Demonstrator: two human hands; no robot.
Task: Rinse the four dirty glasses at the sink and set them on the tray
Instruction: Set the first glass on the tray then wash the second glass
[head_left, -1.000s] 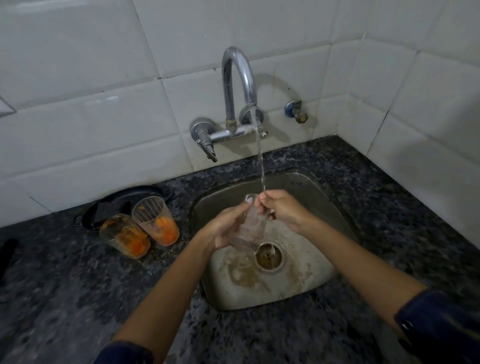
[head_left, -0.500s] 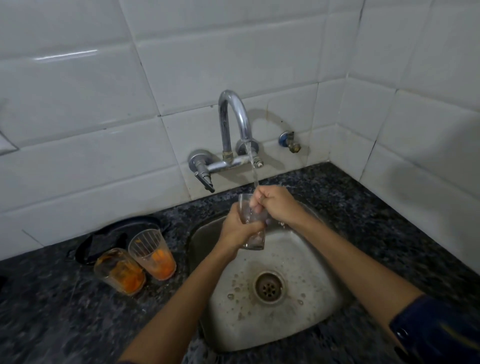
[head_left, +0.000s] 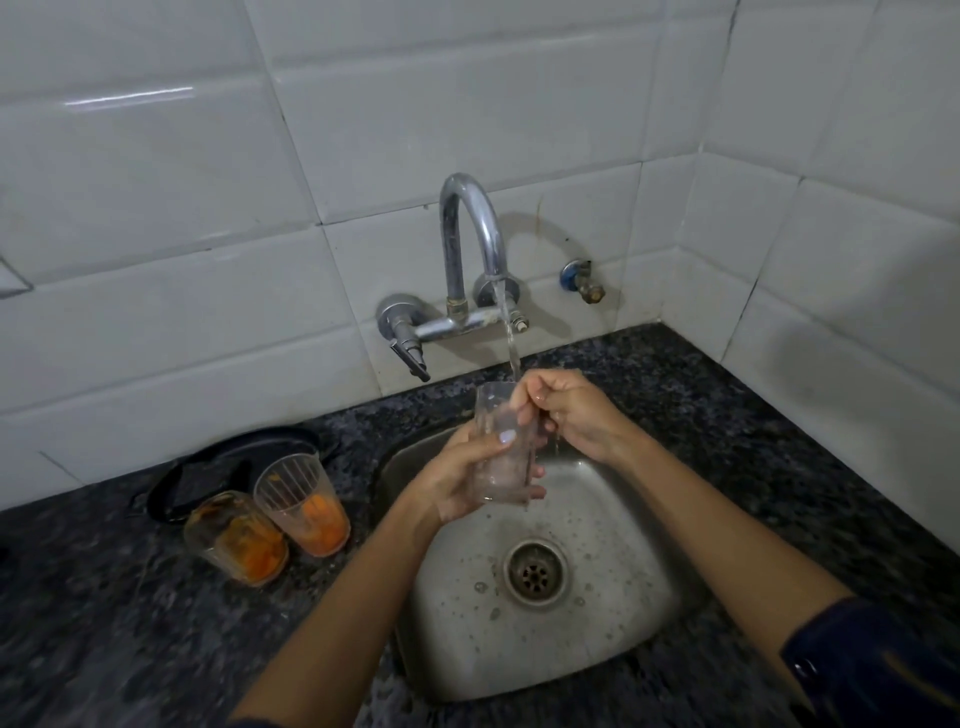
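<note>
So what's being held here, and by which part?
A clear glass: left hand grips its side wall; right hand fingers hook over the rim under the tap stream.

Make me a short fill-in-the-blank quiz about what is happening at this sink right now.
1. The left hand grips a clear drinking glass under the running ____.
2. The right hand has fingers dipped ____ that glass.
3. Left of the steel sink, ____ plastic cups with orange residue stand on the speckled dark countertop.
4. The curved chrome tap is mounted on the ____ tiled wall.

Missing words: water; inside; two; white
</note>
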